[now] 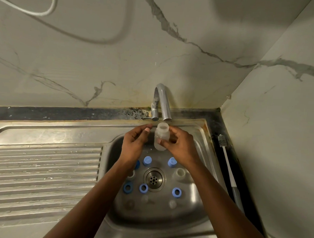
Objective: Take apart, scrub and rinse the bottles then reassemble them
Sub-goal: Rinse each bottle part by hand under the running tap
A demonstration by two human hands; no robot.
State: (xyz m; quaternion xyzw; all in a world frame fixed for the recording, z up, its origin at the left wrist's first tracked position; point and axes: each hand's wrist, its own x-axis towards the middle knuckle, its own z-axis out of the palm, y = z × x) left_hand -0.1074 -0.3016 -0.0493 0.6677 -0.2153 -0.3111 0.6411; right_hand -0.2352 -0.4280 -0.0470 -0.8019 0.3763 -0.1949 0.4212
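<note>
My right hand (180,146) grips a clear plastic bottle body (161,136) upright, its open mouth directly under the tap spout (166,117). My left hand (135,143) hovers just left of the bottle with fingers loosely curled and holds nothing. In the basin below lie several blue caps (147,161) and blue screw rings (143,187), another clear bottle body (180,173) and clear teats (172,204). My left forearm partly hides one blue cap and a clear part.
The steel sink (116,140) has a drain (154,179) in the middle and a ribbed draining board (44,172) to the left. A grey-and-white bottle brush (228,166) lies along the dark counter at the right, by the marble wall.
</note>
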